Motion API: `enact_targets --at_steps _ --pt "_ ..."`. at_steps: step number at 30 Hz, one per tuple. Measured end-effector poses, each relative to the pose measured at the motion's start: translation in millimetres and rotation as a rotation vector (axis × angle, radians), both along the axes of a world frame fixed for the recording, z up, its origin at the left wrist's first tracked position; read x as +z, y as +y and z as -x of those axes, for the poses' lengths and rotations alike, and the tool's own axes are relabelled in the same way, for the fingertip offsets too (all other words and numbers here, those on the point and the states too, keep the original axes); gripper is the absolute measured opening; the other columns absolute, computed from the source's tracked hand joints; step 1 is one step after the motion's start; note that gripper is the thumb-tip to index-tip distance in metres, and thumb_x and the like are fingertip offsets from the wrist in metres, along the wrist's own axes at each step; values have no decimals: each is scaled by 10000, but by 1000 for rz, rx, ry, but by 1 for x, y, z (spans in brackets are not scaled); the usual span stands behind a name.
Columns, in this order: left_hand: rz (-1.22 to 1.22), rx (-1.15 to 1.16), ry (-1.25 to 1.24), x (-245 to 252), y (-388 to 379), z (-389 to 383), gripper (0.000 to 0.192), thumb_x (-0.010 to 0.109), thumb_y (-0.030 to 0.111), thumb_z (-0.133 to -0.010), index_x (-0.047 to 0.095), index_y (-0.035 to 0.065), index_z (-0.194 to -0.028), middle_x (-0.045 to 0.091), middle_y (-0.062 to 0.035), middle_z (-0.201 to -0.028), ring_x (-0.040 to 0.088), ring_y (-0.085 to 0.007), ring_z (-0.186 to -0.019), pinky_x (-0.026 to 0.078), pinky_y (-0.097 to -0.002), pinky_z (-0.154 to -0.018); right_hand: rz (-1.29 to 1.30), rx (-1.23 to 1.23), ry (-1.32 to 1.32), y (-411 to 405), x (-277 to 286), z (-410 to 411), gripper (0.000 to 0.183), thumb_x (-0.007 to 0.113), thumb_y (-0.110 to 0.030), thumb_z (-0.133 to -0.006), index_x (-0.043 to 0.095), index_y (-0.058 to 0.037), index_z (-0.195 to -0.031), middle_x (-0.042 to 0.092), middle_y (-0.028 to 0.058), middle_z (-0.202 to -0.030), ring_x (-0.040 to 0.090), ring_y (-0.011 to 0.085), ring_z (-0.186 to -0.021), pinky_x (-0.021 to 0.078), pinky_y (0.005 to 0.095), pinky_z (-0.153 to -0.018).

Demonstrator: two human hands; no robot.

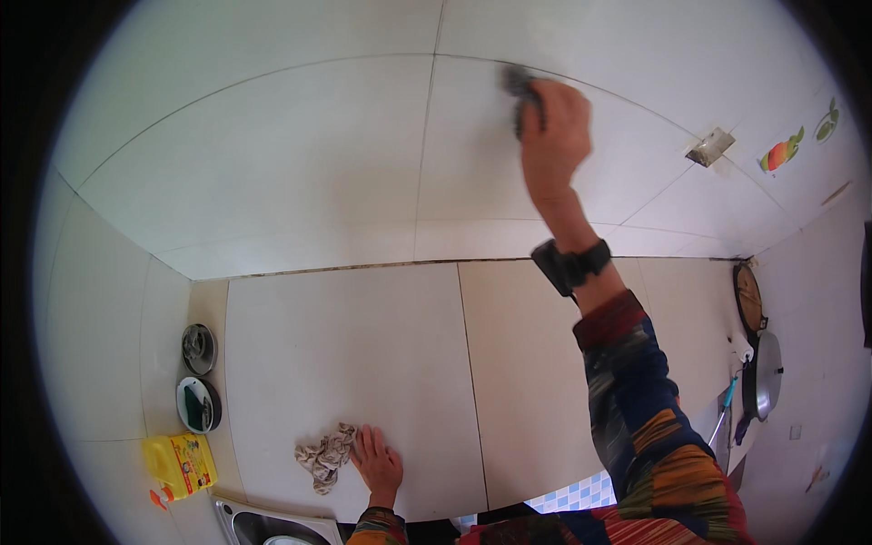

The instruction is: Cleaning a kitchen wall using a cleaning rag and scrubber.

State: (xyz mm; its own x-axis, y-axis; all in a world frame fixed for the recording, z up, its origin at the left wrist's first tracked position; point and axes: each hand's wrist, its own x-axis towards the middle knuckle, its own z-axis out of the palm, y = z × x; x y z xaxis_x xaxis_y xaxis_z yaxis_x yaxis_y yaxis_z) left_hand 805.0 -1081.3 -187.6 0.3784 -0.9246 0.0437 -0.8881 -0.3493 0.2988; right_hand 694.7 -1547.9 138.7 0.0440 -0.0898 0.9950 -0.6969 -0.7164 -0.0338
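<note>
My right hand (560,136) is raised against the white tiled wall (327,150), gripping a dark grey scrubbing pad (519,102). Motion blur hides the pad's exact make; it lies just under a horizontal grout line. A black band with a dark box is strapped around that wrist. Down on the pale tiled countertop (354,354), my left hand (378,466) rests palm down with nothing in its grasp. Beside its fingertips lies a crumpled beige-brown patterned cloth (327,458), touching or nearly touching them.
On the left stand two bowls, one metal (208,364) and one white-rimmed (182,403), a yellow pump jug (178,466) and a steel sink (300,524). Rightward, a lidded pan (768,375) and a blue-handled roller (730,392) lean near the wall. A socket plate (712,146) interrupts the tiles.
</note>
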Motion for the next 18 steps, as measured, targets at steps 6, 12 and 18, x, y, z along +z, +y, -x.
enact_targets --at_steps 6,12,18 --pt "-16 8 15 -2 3 -1 570 518 128 -788 360 43 -1329 325 -161 -1420 299 -368 -1308 224 -588 -1003 -63 95 521 21 -89 2 258 639 -63 -754 652 -66 -1012 593 18 -1096 555 182 -1042 431 336 -791" --pt "-29 31 2 0 2 -3 538 519 166 -802 395 72 -1318 340 -127 -1420 317 -340 -1304 229 -588 -1009 74 -48 516 11 -40 4 273 653 -111 -739 662 -102 -1011 577 -56 -1153 503 170 -1082 399 341 -830" --pt "-10 44 35 -6 -2 1 528 508 169 -808 400 71 -1316 338 -126 -1422 318 -331 -1305 227 -587 -1011 -36 117 771 4 -96 29 244 646 -95 -743 664 -102 -987 569 -71 -1171 478 171 -1096 387 369 -845"
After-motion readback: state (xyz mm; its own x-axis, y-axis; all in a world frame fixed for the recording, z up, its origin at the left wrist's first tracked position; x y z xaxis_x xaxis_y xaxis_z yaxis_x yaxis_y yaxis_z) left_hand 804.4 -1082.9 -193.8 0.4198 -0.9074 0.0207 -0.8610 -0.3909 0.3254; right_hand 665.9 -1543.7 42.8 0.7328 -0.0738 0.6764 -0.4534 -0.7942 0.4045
